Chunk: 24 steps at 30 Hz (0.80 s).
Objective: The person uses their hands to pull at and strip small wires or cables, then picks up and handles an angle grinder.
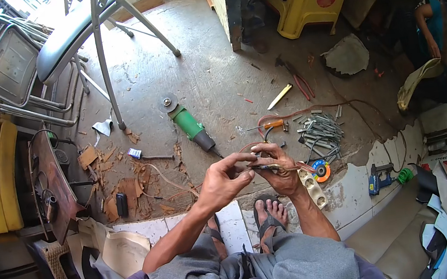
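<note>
My left hand (222, 183) and my right hand (280, 172) meet in front of my knees, fingers bent around a thin electric cable (264, 167). Its held part is dark and mostly hidden by my fingers. The left thumb and index finger reach toward the right fingertips. Reddish-brown cord comes out beside my right hand, near a cream power strip (315, 190). Just beyond my hands lies a green angle grinder (190, 126) with a disc on it. An orange-handled screwdriver (276, 126) lies farther to the right.
A pile of grey metal strips (321, 131), a flap disc (322, 170), a yellow cutter knife (280, 96) and red-handled pincers (302, 83) lie rightward. A blue staple gun (379, 180) sits farther right. Folding chairs (9, 66) stand left, a yellow stool (310, 6) behind. A co-worker's hand (433, 48) holds cloth.
</note>
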{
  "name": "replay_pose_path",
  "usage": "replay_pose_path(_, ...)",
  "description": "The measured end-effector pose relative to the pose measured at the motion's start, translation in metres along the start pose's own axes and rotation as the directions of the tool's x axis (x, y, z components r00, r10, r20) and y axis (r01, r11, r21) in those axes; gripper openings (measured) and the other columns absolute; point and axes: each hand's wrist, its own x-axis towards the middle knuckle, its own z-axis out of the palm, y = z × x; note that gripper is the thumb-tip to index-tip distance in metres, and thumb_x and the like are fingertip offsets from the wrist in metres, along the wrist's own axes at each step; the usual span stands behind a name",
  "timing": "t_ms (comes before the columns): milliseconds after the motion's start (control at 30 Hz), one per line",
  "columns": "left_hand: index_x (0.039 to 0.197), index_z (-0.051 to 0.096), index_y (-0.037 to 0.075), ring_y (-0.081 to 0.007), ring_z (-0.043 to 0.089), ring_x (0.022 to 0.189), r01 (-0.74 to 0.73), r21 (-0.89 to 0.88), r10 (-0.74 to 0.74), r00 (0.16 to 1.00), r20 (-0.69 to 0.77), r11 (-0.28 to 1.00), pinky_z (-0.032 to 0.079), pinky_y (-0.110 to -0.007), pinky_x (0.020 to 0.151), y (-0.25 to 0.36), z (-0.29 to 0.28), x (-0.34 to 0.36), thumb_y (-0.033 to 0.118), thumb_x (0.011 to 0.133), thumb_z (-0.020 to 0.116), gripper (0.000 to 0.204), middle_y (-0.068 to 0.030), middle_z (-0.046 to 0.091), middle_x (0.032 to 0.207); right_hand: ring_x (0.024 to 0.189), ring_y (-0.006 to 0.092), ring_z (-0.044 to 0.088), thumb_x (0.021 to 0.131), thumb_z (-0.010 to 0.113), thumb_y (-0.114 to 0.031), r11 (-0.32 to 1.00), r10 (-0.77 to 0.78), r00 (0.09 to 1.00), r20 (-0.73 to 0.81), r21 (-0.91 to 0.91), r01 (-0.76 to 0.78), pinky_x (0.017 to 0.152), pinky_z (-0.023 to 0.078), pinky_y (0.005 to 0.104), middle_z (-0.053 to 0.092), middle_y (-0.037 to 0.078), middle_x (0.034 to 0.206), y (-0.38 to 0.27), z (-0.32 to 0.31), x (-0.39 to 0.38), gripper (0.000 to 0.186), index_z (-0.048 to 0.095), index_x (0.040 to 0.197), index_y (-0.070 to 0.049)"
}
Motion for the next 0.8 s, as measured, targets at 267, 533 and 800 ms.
replay_pose_path(267, 0.11, 0.077, -0.001, -0.0129, 0.072, 0.086, -0.165, 0.225, 0.219, 0.945, -0.242, 0.96, 0.057, -0.026, 0.074, -0.011, 0.002, 0.011, 0.002, 0.091, 0.074, 0.02, -0.0111, 0.077, 0.094, 0.078, 0.0178, 0.069, 0.099, 0.07, -0.024, 0.605, 0.614, 0.775, 0.149, 0.542, -0.584, 0.065, 0.057, 0.029, 0.065, 0.01, 0.104, -0.041, 0.018, -0.019, 0.034, 0.06, 0.114, 0.006)
replay_pose_path(533, 0.107, 0.078, 0.003, -0.0239, 0.075, 0.078, -0.257, 0.526, 0.408, 0.892, -0.193, 0.811, 0.058, -0.033, 0.068, -0.016, -0.005, 0.014, 0.001, 0.087, 0.072, 0.02, -0.0146, 0.075, 0.089, 0.066, 0.0119, 0.061, 0.101, 0.066, -0.025, 0.08, 0.711, 0.537, 0.453, 0.707, -0.703, 0.053, 0.049, 0.0248, 0.065, 0.005, 0.09, -0.046, 0.002, -0.018, 0.037, 0.058, 0.128, -0.002)
replay_pose_path(800, 0.106, 0.077, 0.007, -0.026, 0.073, 0.081, -0.514, 0.687, 0.573, 0.802, 0.171, 0.514, 0.06, -0.036, 0.07, -0.008, -0.019, 0.009, -0.003, 0.08, 0.074, 0.028, -0.0117, 0.075, 0.093, 0.054, 0.0045, 0.045, 0.091, 0.077, -0.016, 0.398, 0.721, 0.58, 0.379, 0.459, -0.794, 0.05, 0.037, 0.0201, 0.052, -0.004, 0.07, -0.065, -0.039, 0.028, 0.058, 0.056, 0.143, 0.0)
